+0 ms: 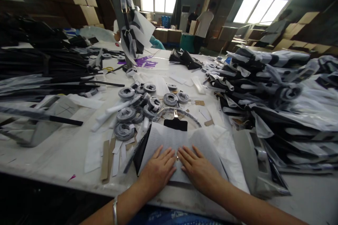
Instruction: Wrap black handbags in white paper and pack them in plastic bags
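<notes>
A black handbag (141, 149) lies on the table in front of me, its front covered by a sheet of white wrapping paper (163, 133). My left hand (160, 165) rests flat on the paper, fingers stretched out. Beside it my right hand (198, 168) also presses flat, fingers slightly spread. Between the fingertips a small gold-coloured clasp (177, 157) shows through the paper. Beyond the paper's far edge are a black flap (175, 124) with a metal fitting (175, 113) and a plastic-wrapped handle (194, 117) arching over the table.
Several plastic-wrapped coiled straps (126, 115) lie left of the bag, near cardboard strips (105, 158). Stacked wrapped bags (277, 112) rise on the right; dark pieces (39, 63) pile up on the left. A post (126, 24) stands mid-table. People (204, 23) are in the background.
</notes>
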`<state>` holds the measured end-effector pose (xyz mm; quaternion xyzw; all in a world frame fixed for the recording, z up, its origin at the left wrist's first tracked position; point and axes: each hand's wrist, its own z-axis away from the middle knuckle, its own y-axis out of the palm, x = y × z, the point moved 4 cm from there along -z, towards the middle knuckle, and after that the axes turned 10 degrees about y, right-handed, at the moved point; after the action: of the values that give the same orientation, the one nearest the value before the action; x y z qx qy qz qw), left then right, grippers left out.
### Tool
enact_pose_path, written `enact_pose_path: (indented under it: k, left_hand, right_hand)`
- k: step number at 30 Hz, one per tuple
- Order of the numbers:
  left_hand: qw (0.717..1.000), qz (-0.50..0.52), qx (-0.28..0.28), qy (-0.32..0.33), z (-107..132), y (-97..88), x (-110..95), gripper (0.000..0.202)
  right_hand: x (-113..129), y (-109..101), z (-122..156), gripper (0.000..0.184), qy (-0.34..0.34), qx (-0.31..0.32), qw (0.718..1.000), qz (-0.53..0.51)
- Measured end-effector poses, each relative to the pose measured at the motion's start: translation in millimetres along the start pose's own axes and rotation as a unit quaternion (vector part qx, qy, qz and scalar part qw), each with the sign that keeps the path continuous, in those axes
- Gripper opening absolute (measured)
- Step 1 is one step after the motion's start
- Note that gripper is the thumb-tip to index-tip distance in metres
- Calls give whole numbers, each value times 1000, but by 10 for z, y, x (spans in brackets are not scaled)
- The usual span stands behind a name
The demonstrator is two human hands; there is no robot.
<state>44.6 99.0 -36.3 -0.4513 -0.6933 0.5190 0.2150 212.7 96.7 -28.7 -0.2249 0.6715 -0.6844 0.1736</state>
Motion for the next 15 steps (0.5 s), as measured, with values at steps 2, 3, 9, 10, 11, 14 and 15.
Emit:
enact_pose_path:
  k: [2, 3, 9, 10, 11, 14, 15]
  left_hand:
    - [1000, -15, 5, -1, 10, -10, -12, 31]
    - [1000, -23, 6, -9, 13, -17, -15, 32]
    - [995, -61, -9, -76, 4, -34, 7, 35]
    - [995, -61, -12, -79, 7, -26, 11, 35]
    - [995, -62, -16, -79, 16, -15, 16, 35]
    - [994, -85, -38, -51, 69, 6, 26, 35]
    - [994, -97, -45, -36, 87, 10, 34, 35]
  right_hand:
    - [-39, -14, 3, 47, 3, 11, 1000, -13]
    - [-71, -25, -10, 49, 5, 24, 999, -22]
    - [-266, -132, -179, 54, -5, 107, 990, -95]
    - [-279, -136, -183, 55, -5, 106, 989, -100]
    - [-284, -130, -174, 56, -2, 98, 990, -100]
    - [-265, -73, -101, 58, 3, 35, 997, -69]
    - [-251, -51, -77, 59, -4, -2, 999, -51]
